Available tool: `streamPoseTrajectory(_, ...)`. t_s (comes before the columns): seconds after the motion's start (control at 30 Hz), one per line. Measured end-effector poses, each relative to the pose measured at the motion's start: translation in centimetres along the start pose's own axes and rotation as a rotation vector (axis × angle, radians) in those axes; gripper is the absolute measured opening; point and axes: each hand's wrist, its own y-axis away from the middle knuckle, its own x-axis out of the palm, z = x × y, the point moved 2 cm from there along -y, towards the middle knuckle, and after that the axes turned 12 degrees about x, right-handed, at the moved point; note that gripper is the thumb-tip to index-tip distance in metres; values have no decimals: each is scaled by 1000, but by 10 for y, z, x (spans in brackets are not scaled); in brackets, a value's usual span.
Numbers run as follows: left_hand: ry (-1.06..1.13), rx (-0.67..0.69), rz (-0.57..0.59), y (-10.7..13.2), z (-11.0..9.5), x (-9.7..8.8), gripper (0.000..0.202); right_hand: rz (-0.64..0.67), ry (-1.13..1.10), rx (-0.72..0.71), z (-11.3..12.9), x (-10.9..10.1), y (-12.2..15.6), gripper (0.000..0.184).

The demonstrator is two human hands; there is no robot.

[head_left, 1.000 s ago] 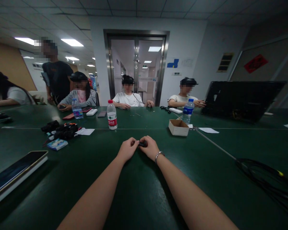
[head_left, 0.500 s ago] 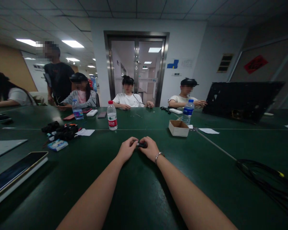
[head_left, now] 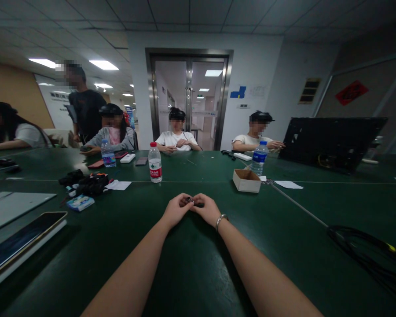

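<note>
My left hand (head_left: 176, 210) and my right hand (head_left: 207, 209) meet above the green table (head_left: 191, 255), fingertips together. Pinched between them is a small dark object (head_left: 190, 200) with a shiny, metal-looking part. It is mostly covered by my fingers and too small for me to tell its kind. Both hands are closed on it, with fingers curled and thumbs close to each other. A silver bracelet (head_left: 221, 221) circles my right wrist.
An open cardboard box (head_left: 247, 181) and a blue-capped bottle (head_left: 259, 158) stand ahead right; a red-capped bottle (head_left: 155, 164) stands ahead left. A phone (head_left: 23, 246) lies near left, a coiled black cable (head_left: 359, 246) at right. Several people sit opposite.
The dark object has shifted left, more into my left fingers, and my fingertips have come together. The view has tilted slightly. Opposite, the person in the middle has brought their hands together.
</note>
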Motion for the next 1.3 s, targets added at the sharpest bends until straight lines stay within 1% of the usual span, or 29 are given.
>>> streamPoseTrajectory(0.1,-96,45,-26,0,-2,1,19,9,-31,-6,0,1,1,35)
streamPoseTrajectory(0.17,-134,54,-32,0,-4,1,17,10,-12,-24,0,2,2,38)
streamPoseTrajectory(0.4,-157,23,-3,1,-6,3,16,12,60,-52,2,2,2,36)
streamPoseTrajectory(0.63,-254,-22,-20,2,-10,4,12,17,89,-59,10,2,6,33)
streamPoseTrajectory(0.73,-233,-65,-10,1,-12,4,12,16,92,-63,10,1,7,33)
streamPoseTrajectory(0.83,-211,-96,-5,1,-13,4,13,59,45,-76,10,0,6,36)
streamPoseTrajectory(0.9,-202,-102,4,1,-13,3,13,102,-20,-54,9,-2,5,37)
streamPoseTrajectory(0.97,-214,-103,15,2,-12,2,14,131,-96,15,8,-3,3,34)
streamPoseTrajectory(1.03,-269,-97,26,3,-10,2,16,147,-161,87,6,-1,2,27)
streamPoseTrajectory(1.1,-357,-88,43,3,-11,2,17,141,-193,111,4,2,1,26)
streamPoseTrajectory(1.2,-488,-109,113,5,-22,1,27,111,-209,115,0,6,-1,26)
streamPoseTrajectory(1.27,-566,-175,173,8,-40,-6,43,115,-214,131,-1,5,-1,21)
streamPoseTrajectory(1.3,-600,-216,203,11,-52,-14,52,125,-208,145,-1,3,0,19)
